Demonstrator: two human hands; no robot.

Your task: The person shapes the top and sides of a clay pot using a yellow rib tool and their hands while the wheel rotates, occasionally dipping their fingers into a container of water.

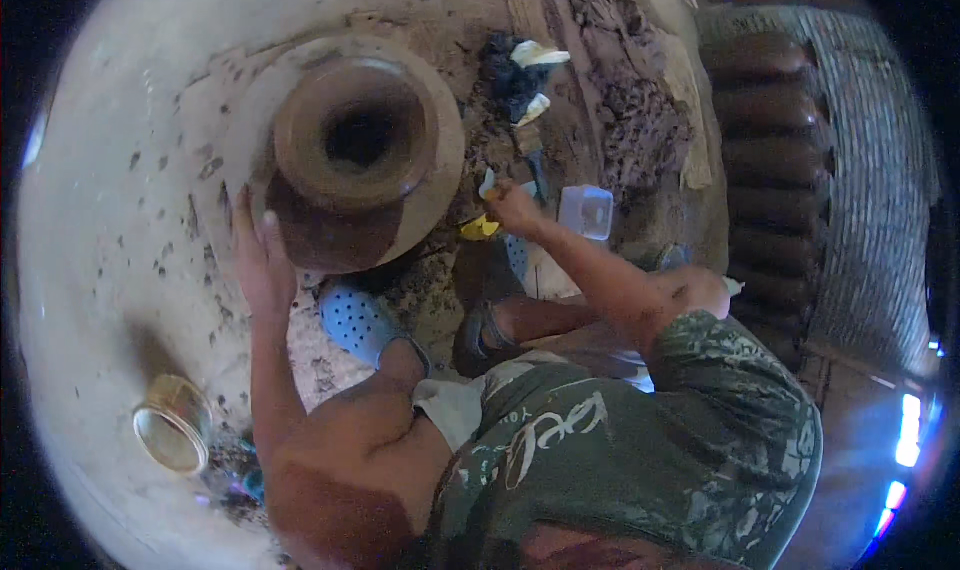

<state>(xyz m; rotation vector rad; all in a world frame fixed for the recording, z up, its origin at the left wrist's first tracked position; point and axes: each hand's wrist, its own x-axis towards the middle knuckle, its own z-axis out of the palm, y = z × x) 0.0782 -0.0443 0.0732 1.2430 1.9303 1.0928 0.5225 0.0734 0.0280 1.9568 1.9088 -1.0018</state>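
Observation:
A brown clay pot [305, 166] with a wide rim and dark mouth stands on a round turntable [428, 208]. My left hand [262, 251] rests at the turntable's left edge, fingers extended. Right of the pot, my right hand [510, 205] is closed on a small pale piece [488, 181], just above a yellow object [480, 230] on the floor. Beside that hand are a clear plastic tub [588, 214] with liquid and a dark-bladed tool [535, 175]. Behind them lies black cloth or plastic with white pieces [510, 70].
A mound of dark clay [640, 140] lies at the back right. A row of brown cylindrical lumps [765, 160] lines a corrugated sheet [865, 160] on the right. An open bucket [175, 425] is at lower left. My feet in blue clogs [360, 325] are below the turntable.

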